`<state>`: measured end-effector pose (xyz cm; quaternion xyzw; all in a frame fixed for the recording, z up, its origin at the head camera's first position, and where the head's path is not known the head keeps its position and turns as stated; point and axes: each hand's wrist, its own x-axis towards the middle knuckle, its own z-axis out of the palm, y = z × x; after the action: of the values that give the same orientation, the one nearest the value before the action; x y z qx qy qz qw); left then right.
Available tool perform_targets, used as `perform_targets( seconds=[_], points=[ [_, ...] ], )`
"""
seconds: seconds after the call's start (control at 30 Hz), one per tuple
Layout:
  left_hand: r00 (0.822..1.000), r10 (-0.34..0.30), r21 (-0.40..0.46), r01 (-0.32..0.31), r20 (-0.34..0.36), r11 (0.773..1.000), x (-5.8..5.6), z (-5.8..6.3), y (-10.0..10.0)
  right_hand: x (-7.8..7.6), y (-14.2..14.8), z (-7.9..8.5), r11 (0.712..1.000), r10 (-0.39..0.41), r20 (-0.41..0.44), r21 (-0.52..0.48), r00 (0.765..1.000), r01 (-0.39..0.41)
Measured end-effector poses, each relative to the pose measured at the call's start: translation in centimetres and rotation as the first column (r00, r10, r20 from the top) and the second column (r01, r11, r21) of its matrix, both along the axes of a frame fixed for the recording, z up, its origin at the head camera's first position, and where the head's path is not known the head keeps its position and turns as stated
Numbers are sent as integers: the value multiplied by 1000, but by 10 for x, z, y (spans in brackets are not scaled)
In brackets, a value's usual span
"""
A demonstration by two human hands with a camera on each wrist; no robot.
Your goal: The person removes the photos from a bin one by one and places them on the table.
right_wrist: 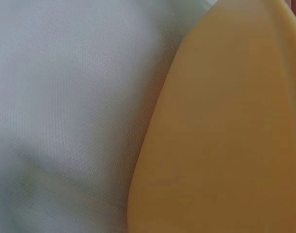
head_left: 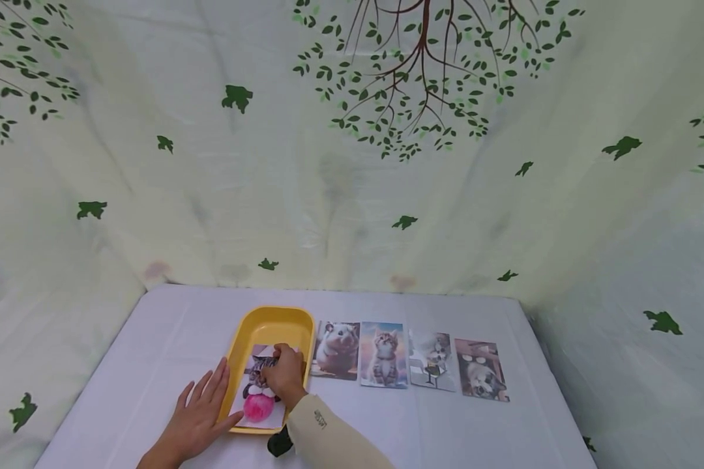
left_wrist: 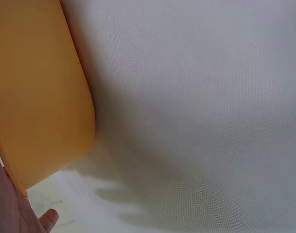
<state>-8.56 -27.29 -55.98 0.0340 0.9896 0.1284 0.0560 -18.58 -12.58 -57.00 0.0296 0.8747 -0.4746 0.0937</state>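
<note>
A yellow tray (head_left: 272,314) stands on the white-covered table, and its outer wall fills much of both wrist views. Inside it lies a photo card (head_left: 259,408) showing a striped kitten with a pink fluffy ball. My right hand (head_left: 286,374) reaches over the tray with curled fingers on the upper right part of this card, partly covering the kitten. Along the tray's left rim, my left hand (head_left: 198,412) rests with fingers spread and straight, its thumb at the near left corner. In the left wrist view, fingers show beside the tray wall (left_wrist: 41,87).
Right of the tray, several cards lie in a row: a hamster card (head_left: 337,352), an orange-striped kitten card (head_left: 383,355), a greyish animal card (head_left: 432,360) and a brownish animal card (head_left: 482,369). A dark object (head_left: 279,443) shows by the right sleeve. Leaf-patterned sheeting (head_left: 328,195) encloses the table.
</note>
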Motion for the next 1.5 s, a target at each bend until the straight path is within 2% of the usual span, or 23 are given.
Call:
perform_targets(
  seconds=[0.13, 0.3, 0.47, 0.6, 0.73, 0.83, 1.0, 1.33, 1.5],
  points=[
    [1000, 1, 14, -1, 14, 1000, -1, 0, 0, 0, 1, 0, 1000, 23, 13, -6, 1000, -23],
    [1000, 0, 6, 0, 8, 1000, 0, -1, -1, 2, -1, 0, 998, 56, -65, 10, 996, -55],
    [999, -12, -4, 12, -39, 1000, 1, -2, -1, 5, -3, 1, 997, 67, -148, 36, 987, -62],
    [998, -22, -18, 21, -53, 1000, 1, -1, -1, 5, 0, 4, 992, 92, -159, -69, 983, -104],
    [999, -22, -27, 20, -49, 999, 0, -1, -1, 2, 5, 8, 965, 119, -182, -209, 976, -157],
    [998, -20, -28, 19, -52, 999, 0, -2, -1, -1, 10, 10, 955, 111, -145, -260, 983, -146],
    [999, -18, -25, 17, -45, 1000, 0, -2, 0, -3, 15, 10, 951, 101, -90, -284, 991, -123],
    [1000, -11, -6, 11, 5, 1000, -2, 0, 0, -8, 23, 15, 941, 126, -172, -291, 977, -173],
    [999, -24, -4, 24, -26, 1000, -1, 0, -1, -19, 38, 25, 918, 109, -215, -353, 970, -182]
  ],
)
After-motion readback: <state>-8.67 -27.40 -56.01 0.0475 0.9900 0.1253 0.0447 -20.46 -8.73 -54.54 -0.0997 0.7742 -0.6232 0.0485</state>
